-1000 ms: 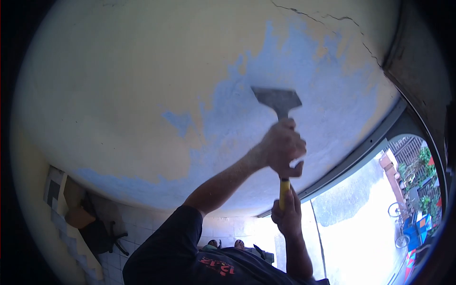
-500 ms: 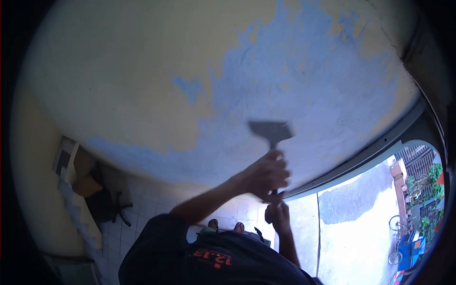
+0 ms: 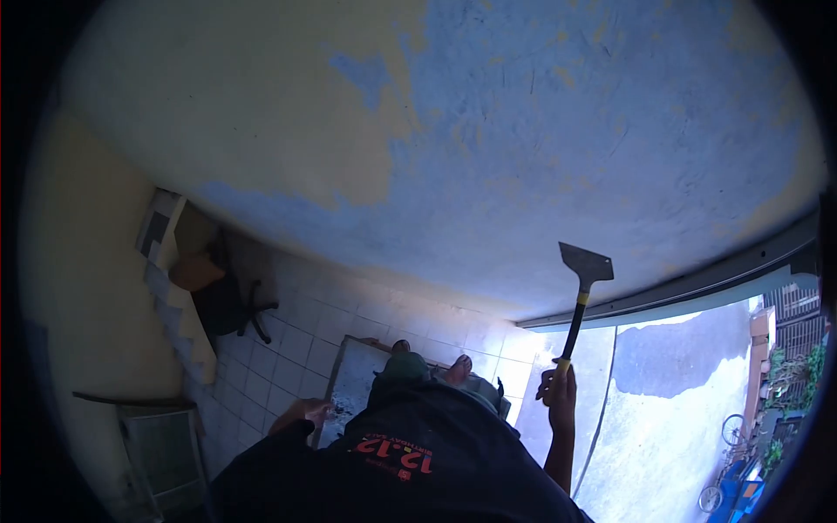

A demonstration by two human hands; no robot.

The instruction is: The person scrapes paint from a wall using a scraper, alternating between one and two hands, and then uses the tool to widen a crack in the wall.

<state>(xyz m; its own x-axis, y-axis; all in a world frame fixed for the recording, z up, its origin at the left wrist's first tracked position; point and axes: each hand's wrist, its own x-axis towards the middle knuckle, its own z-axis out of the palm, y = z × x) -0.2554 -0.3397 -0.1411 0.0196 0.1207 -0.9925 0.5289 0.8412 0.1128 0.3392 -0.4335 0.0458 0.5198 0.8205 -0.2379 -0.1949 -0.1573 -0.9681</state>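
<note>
- The right hand is gripping the bottom end of a scraper, fingers wrapped shut around the handle, at chest height on the person's right side.
- The left hand is hanging low beside the body with the fingers loosely bent and nothing showing in it; it is too small to tell whether it is touching anything.
- The scraper is standing almost upright and leaning a little to the right. Its black shaft with a yellow band is rising from the fist to a wide flat blade at the top.
- The blade is hanging in the air below the ceiling, apart from it, near the grey rail that is running along the opening.
- The ceiling is showing yellow paint on the left and a broad blue patch on the right, with yellow flecks scattered over the blue.
- The person's bare feet are resting on a grey board that is lying over the white tiled floor.
- A black swivel chair is standing beside tiled steps on the left, well apart from the person.
- A bicycle is standing outside in the sunlit yard at the lower right.
</note>
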